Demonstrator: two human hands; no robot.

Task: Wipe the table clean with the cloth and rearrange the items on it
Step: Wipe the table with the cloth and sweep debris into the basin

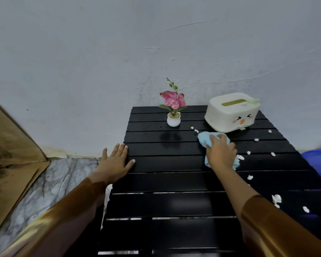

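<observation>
Our brown sleeves (pixel 67 216) reach over the black slatted table (pixel 170 182). Our left hand (pixel 115 162) lies spread flat on its left edge; our right hand (pixel 220 154) presses the blue cloth (pixel 205 139) down just before the tissue box (pixel 230 112), white scraps (pixel 276 198) scattered right of it.

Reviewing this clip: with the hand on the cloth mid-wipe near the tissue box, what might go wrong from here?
1. The right hand presses the blue cloth close to the tissue box, which sits tilted; a further stroke may knock it.
2. White scraps lie near the right edge of the black slatted table; wiping could sweep them off the edge or into the slat gaps.
3. The small flower pot looks easy to tip.
</observation>
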